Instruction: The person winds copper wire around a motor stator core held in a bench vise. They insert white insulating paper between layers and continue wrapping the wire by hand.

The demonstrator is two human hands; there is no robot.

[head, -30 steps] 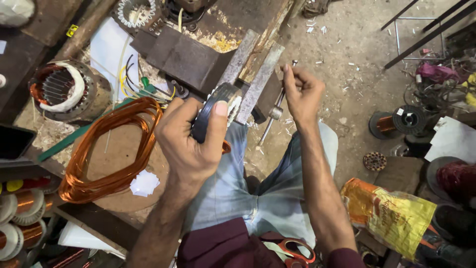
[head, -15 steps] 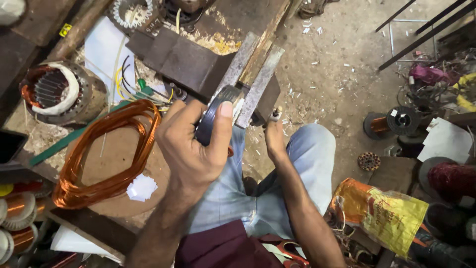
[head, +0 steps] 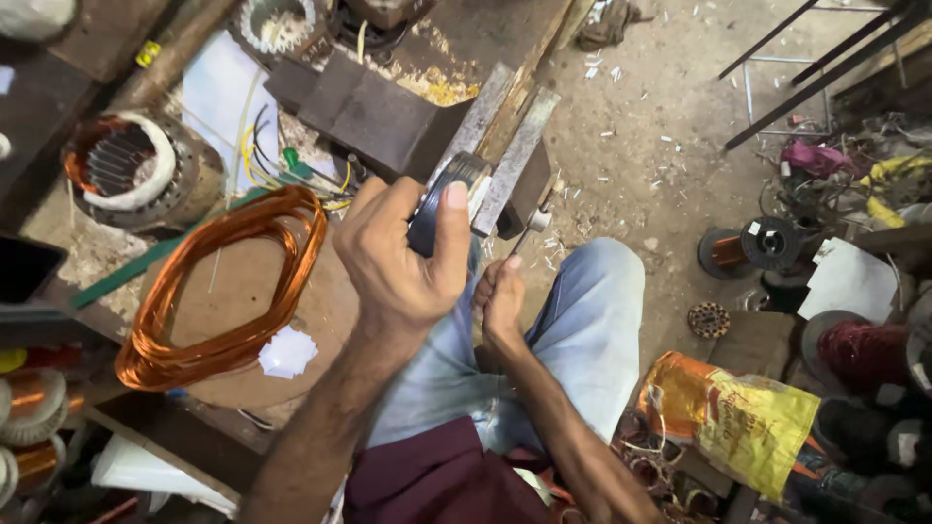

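Note:
My left hand (head: 403, 267) is closed around a dark round winding form (head: 439, 199), thumb pressed on its rim. The form sits against two grey metal bars (head: 505, 136) of a bench fixture. My right hand (head: 500, 301) is lower, just above my knee in blue jeans (head: 592, 330). It is fisted on a thin metal handle (head: 525, 231) that sticks out under the bars. What the right fingers cover is hidden.
A loose copper wire coil (head: 223, 291) lies on a brown board at left, with a white paper scrap (head: 286, 351) beside it. A motor stator (head: 131, 170) stands at far left. On the dusty floor at right are a wire spool (head: 752, 243) and an orange-yellow bag (head: 743, 417).
My right hand has come down from beside the metal bars to a spot near my knee. The left hand has kept its grip on the dark form.

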